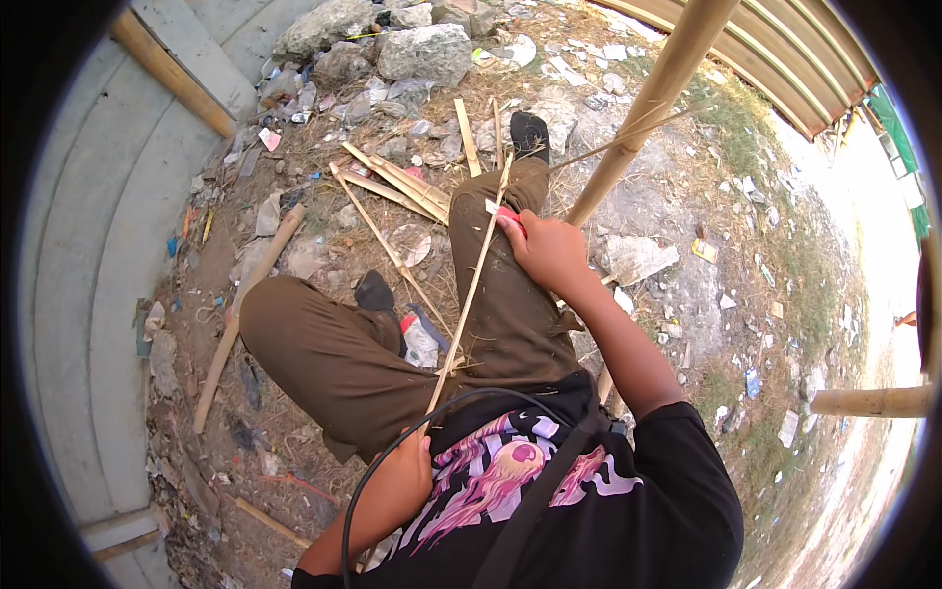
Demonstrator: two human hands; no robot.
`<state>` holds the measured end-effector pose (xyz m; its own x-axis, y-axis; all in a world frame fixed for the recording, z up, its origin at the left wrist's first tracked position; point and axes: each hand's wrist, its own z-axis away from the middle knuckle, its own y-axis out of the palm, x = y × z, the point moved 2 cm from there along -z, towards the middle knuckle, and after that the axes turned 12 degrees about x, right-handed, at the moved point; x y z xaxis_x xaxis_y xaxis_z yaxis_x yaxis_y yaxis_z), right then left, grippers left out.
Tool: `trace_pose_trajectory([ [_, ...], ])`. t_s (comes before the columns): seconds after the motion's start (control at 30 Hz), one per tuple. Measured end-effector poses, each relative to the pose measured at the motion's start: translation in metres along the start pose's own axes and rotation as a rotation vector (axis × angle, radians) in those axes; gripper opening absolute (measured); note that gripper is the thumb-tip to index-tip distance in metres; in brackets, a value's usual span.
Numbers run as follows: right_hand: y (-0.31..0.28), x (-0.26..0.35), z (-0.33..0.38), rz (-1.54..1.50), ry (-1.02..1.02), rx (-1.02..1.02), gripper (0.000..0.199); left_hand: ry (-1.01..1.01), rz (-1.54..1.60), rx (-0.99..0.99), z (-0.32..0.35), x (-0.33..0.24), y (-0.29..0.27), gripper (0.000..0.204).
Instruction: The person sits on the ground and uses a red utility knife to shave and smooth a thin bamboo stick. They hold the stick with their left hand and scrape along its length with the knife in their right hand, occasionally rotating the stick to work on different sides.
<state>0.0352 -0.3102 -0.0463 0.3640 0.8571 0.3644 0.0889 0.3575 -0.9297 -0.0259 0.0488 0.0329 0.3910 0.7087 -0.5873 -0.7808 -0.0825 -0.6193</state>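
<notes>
A long, thin bamboo strip (478, 270) lies slantwise over my right thigh, from the knee back to my waist. My left hand (407, 466), down beside my shirt, has its fingers closed around the strip's near end. Near the right knee, my right hand (545, 250) grips a small red-handled knife (509, 215). The short pale blade points left and meets the strip; most of the handle is hidden in my fist. More split bamboo strips (400, 185) rest on the ground beyond my knees. Thin shavings cling to my brown trousers (324, 334).
An upright bamboo pole (653, 103) stands close to my right arm. A grey wall (88, 265) curves along the left, with a bamboo piece (250, 314) near it. Large rocks (427, 54) lie ahead. Litter covers the dirt; corrugated metal (770, 59) is at the upper right.
</notes>
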Motion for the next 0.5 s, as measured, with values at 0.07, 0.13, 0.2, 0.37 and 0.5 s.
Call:
trace_pose_trajectory([
  [0.07, 0.004, -0.007, -0.012, -0.052, 0.077, -0.042, 0.056, -0.041, -0.029, 0.018, 0.008, 0.008, 0.007, 0.022],
  [0.13, 0.011, -0.007, -0.015, -0.082, 0.099, -0.005, 0.057, -0.021, -0.023, 0.015, 0.009, 0.012, 0.008, 0.021],
  [0.2, 0.026, -0.009, -0.018, -0.173, 0.107, -0.002, 0.06, -0.005, -0.028, -0.003, 0.009, 0.015, 0.009, 0.021],
  [0.37, 0.033, -0.036, -0.037, -1.115, 0.396, 0.509, 0.072, -0.022, 0.018, -0.001, -0.006, 0.009, 0.003, 0.022],
  [0.5, 0.02, -0.043, -0.034, -1.06, 0.213, 0.54, 0.073, -0.109, 0.083, 0.052, -0.01, 0.006, -0.001, 0.025],
])
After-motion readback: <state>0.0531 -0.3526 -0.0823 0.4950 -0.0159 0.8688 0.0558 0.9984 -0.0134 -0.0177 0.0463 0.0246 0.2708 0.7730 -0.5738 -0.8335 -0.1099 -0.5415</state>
